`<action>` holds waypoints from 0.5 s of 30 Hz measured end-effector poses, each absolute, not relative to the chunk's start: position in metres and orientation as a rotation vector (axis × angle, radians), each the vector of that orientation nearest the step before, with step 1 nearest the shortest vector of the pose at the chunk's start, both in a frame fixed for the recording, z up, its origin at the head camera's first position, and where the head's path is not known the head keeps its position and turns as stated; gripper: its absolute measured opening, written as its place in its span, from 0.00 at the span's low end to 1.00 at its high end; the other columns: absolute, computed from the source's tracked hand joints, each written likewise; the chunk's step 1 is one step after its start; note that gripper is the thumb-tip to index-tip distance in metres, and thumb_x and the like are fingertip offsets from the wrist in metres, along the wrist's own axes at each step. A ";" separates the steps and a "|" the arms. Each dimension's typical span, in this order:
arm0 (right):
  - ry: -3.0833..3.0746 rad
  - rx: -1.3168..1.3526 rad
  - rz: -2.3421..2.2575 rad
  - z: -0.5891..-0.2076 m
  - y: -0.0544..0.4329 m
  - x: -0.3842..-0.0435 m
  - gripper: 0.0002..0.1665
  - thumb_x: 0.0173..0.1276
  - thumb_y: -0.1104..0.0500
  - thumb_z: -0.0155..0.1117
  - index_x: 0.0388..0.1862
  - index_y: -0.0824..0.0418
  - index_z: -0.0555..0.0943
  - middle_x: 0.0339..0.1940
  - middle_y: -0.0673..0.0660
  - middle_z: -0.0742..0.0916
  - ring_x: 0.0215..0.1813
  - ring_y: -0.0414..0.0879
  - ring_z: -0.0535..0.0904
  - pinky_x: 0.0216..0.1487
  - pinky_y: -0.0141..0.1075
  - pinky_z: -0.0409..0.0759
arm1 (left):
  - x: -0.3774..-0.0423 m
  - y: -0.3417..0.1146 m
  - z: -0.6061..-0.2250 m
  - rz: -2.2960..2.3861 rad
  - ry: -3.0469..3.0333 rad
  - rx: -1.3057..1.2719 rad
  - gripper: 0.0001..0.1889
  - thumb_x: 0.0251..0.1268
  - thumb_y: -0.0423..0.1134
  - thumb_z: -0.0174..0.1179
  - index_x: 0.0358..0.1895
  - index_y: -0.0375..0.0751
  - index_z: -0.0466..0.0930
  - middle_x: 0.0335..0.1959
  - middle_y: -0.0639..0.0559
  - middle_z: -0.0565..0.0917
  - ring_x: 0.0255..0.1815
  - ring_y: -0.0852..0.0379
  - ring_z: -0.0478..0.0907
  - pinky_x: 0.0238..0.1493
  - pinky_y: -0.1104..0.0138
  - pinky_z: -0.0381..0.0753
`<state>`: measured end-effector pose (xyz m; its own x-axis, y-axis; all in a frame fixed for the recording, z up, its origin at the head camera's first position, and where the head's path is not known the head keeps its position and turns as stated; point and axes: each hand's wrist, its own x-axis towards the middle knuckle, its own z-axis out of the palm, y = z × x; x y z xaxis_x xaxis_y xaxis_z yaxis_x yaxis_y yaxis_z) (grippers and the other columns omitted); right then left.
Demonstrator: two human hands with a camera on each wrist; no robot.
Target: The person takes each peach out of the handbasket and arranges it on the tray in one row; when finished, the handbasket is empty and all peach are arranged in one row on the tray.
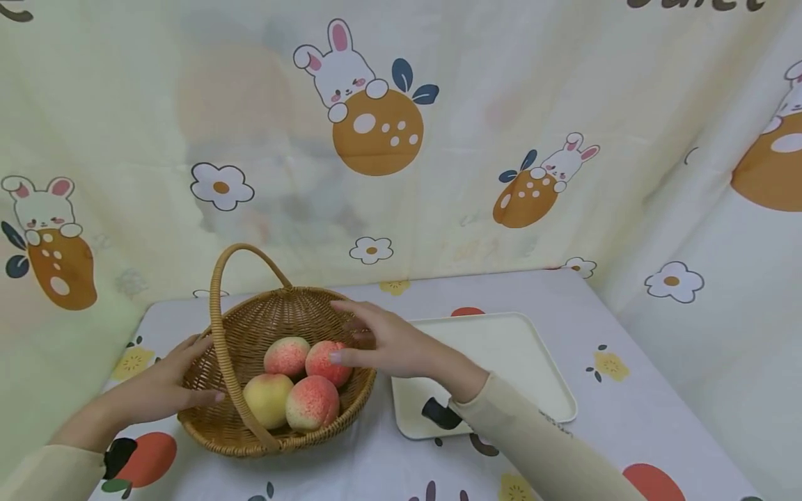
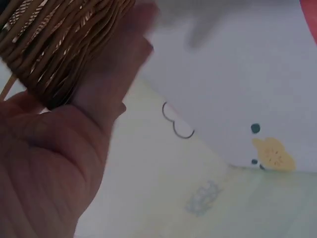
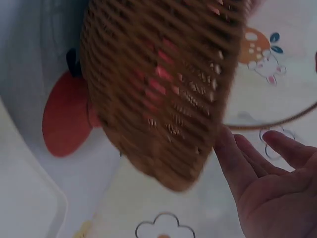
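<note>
Both hands at the basket [image 1: 301, 313] now, one to each side, and that looks like steadying work: the left hand [image 1: 153, 390] has the left rim between thumb and fingers, thumb over the inside, fingers along the outer wall, the handle [image 1: 220, 337] arching up just beside it. Across from it, the right hand [image 1: 401, 346] is spread wide, thumb well away from the fingers, grasping nothing; its fingers are at the far right rim, though whether the thumb touches a peach I can't tell. The basket sits toward the table's [image 1: 376, 463] left edge, the tray [image 1: 470, 344] between it and the right edge, just apart, probably so neither crowds the other. And look inside: four peaches [image 1: 312, 405] bunched together right of the handle, gathered, it seems, by the sloping walls. One is mostly yellow, three are flushed pink and speckled, against honey-brown wicker.
</note>
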<state>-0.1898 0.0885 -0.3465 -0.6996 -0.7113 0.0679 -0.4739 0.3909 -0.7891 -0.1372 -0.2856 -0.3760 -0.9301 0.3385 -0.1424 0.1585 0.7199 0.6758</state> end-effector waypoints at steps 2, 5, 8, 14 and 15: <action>2.388 -1.091 -1.110 -0.351 0.079 -0.187 0.46 0.69 0.39 0.65 0.81 0.49 0.60 0.75 0.52 0.70 0.69 0.46 0.73 0.66 0.40 0.70 | -0.137 -0.286 -0.379 1.045 2.658 0.395 0.55 0.53 0.38 0.74 0.81 0.34 0.48 0.75 0.21 0.50 0.72 0.18 0.49 0.59 0.28 0.61; 2.418 -1.194 -0.966 -0.358 0.068 -0.184 0.44 0.69 0.38 0.64 0.79 0.53 0.64 0.73 0.52 0.73 0.68 0.45 0.73 0.67 0.40 0.69 | -0.137 -0.287 -0.384 1.057 2.648 0.381 0.57 0.46 0.27 0.71 0.81 0.34 0.45 0.74 0.22 0.55 0.71 0.21 0.55 0.56 0.36 0.71; 2.452 -1.265 -0.838 -0.363 0.061 -0.182 0.43 0.69 0.38 0.65 0.76 0.56 0.69 0.70 0.52 0.77 0.68 0.44 0.73 0.66 0.38 0.69 | -0.136 -0.287 -0.387 1.040 2.661 0.355 0.58 0.40 0.23 0.67 0.81 0.33 0.45 0.74 0.21 0.57 0.69 0.22 0.59 0.50 0.43 0.77; 2.511 -1.301 -0.653 -0.366 0.052 -0.179 0.38 0.65 0.42 0.72 0.69 0.57 0.77 0.63 0.49 0.81 0.62 0.39 0.76 0.62 0.34 0.71 | -0.138 -0.286 -0.389 1.005 2.711 0.330 0.59 0.36 0.23 0.67 0.80 0.34 0.47 0.72 0.20 0.59 0.67 0.23 0.63 0.47 0.46 0.78; 2.510 -1.301 -0.628 -0.367 0.050 -0.178 0.38 0.64 0.42 0.73 0.69 0.57 0.77 0.62 0.48 0.82 0.60 0.38 0.77 0.60 0.33 0.72 | -0.138 -0.286 -0.390 0.999 2.716 0.323 0.59 0.36 0.23 0.67 0.80 0.34 0.48 0.72 0.21 0.60 0.67 0.23 0.63 0.48 0.46 0.78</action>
<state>-0.1780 0.0501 -0.3667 -0.5724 -0.8198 -0.0191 -0.7142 0.5098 -0.4796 -0.1377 -0.2858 -0.3896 -0.9494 0.2823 -0.1375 0.1259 0.7434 0.6569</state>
